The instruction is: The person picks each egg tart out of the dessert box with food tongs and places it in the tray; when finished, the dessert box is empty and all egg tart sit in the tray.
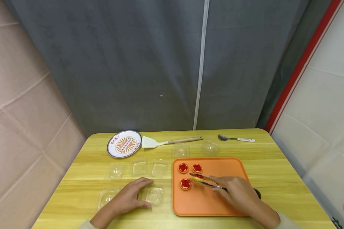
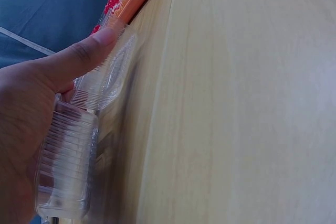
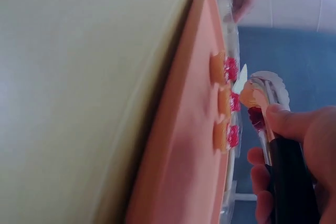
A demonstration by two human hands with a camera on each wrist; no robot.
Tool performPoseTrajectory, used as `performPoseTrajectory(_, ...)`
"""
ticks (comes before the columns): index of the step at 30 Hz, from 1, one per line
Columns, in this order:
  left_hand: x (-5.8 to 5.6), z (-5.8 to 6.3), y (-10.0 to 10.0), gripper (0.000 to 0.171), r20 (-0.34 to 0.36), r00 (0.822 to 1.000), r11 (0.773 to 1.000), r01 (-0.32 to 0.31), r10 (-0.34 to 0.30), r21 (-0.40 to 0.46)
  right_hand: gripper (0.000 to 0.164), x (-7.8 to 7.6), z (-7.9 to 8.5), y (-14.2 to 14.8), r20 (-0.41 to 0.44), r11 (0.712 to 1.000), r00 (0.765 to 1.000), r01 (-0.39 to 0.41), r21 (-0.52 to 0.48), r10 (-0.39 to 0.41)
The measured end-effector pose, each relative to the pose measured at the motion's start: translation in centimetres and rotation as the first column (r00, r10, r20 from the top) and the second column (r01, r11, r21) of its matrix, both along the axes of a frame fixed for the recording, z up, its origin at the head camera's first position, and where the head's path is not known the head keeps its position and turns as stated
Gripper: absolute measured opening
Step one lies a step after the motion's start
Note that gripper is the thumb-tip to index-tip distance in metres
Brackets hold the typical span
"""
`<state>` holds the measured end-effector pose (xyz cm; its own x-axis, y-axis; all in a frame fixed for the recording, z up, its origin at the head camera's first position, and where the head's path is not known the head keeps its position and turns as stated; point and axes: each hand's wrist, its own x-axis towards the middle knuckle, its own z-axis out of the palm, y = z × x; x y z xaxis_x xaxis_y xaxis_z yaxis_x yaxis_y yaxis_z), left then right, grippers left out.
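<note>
My right hand (image 1: pixel 236 192) grips metal tongs (image 3: pixel 289 174) with black handles above the orange tray (image 1: pixel 206 205). Between the tong tips is a small tart (image 3: pixel 252 95) with a red topping, lifted off the tray. Three similar tarts sit on the tray's left part: a front one (image 1: pixel 185 184), a back-left one (image 1: pixel 183 168) and another (image 1: pixel 197 168) beside it. Left of the tray, my left hand (image 1: pixel 129 197) holds a clear plastic box (image 1: pixel 154 193), thumb and fingers at its opposite sides. The left wrist view shows the thumb against the box's ribbed wall.
Several more clear plastic boxes stand around, among them one (image 1: pixel 116 170) at the left and one (image 1: pixel 181 150) behind the tray. Along the table's back lie a patterned plate (image 1: pixel 124 144), a white spatula (image 1: pixel 150 142) with a wooden handle and a spoon (image 1: pixel 223 137).
</note>
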<state>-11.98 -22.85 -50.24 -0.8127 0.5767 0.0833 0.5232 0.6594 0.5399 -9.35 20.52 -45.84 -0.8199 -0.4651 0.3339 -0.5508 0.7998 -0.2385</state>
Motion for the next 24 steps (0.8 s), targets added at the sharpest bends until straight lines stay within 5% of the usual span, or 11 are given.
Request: performPoseTrajectory(24, 0.0, -0.2, 0.0, 0.087, -0.014, 1.0, 1.0, -0.004, 0.004, -0.011, 0.042, 0.5, -3.2, 1.6, -0.092, 0.992, 0.996, -0.001, 0.125, 0.013)
